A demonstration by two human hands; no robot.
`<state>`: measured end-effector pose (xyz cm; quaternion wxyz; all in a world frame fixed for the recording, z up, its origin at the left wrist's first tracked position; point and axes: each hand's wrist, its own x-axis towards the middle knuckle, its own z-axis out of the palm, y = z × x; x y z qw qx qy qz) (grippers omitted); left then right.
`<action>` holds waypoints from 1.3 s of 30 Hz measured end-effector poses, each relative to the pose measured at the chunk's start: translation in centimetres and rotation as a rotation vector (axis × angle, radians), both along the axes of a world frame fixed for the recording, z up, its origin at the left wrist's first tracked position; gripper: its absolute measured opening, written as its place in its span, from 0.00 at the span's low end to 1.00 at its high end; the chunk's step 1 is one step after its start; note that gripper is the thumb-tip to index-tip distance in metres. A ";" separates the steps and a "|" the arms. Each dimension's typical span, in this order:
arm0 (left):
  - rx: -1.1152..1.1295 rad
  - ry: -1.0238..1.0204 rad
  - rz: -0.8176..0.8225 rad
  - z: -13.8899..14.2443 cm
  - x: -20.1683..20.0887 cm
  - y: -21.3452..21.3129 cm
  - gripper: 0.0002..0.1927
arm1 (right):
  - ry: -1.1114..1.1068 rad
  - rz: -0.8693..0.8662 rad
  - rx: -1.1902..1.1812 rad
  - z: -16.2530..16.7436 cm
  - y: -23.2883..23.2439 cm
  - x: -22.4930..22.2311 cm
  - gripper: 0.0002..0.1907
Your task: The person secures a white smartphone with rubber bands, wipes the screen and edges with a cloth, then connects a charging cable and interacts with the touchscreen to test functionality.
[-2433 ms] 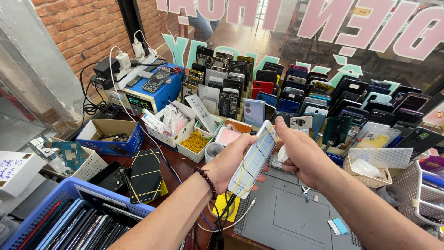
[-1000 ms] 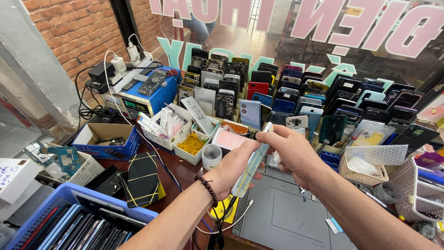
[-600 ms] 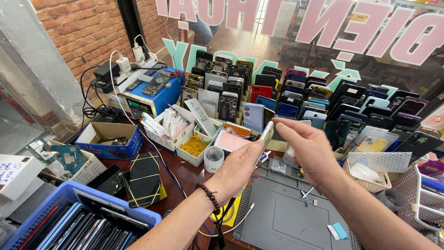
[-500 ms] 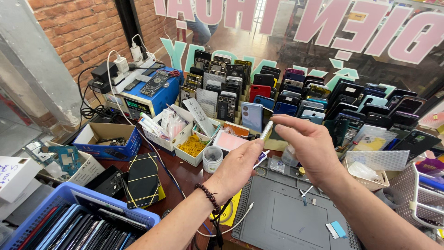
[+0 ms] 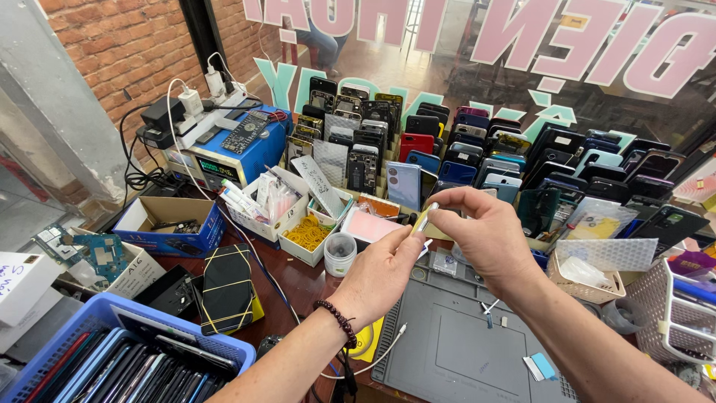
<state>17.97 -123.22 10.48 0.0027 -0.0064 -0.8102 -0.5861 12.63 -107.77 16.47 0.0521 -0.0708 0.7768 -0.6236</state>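
From the head view, both hands meet above the far edge of a grey work mat (image 5: 477, 351). The left hand (image 5: 380, 272) comes up from below with thumb and fingers closed on the lower end of a slim phone (image 5: 426, 218), seen almost edge-on. The right hand (image 5: 485, 235) reaches in from the right and pinches the phone's upper end between thumb and forefinger. The phone's long axis runs up and slightly right, away from the left palm toward the right fingertips, so both hands are equally on it, one at each end.

Below lies the mat on a dark red bench, with a charging cable (image 5: 377, 358) trailing at its left edge. Beyond stand rows of upright phones (image 5: 477, 153) against a lettered shop window. To the left sit a white tray of yellow rubber bands (image 5: 307, 233), a small clear cup (image 5: 341, 252), a blue bench power supply (image 5: 235, 153) and a blue crate of phones (image 5: 119, 358).
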 end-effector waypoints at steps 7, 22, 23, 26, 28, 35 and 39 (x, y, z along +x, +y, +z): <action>0.480 -0.318 -0.183 -1.4 -1.1 -1.3 0.31 | 0.052 0.080 0.169 0.2 -0.1 -1.7 0.12; 0.893 -0.466 -0.462 -0.2 -2.1 -4.6 0.33 | 0.369 0.374 0.556 4.1 -1.0 -4.2 0.15; 0.849 -0.450 -0.401 -0.3 -2.1 -4.3 0.33 | 0.367 0.351 0.535 4.0 -1.2 -4.2 0.15; 0.620 -0.373 -0.183 -0.3 -2.1 -3.1 0.34 | 0.198 0.107 0.538 3.4 -1.4 -4.1 0.15; 0.506 -0.318 -0.090 -0.2 -2.1 -2.6 0.34 | 0.183 0.065 0.492 2.9 -1.3 -3.9 0.16; 0.390 -0.259 -0.050 0.6 -2.0 -1.6 0.33 | 0.259 0.084 0.332 2.0 -1.2 -3.3 0.15; 0.379 -0.216 -0.057 0.6 -1.8 -1.2 0.31 | 0.284 0.043 0.422 2.5 -1.5 -2.8 0.15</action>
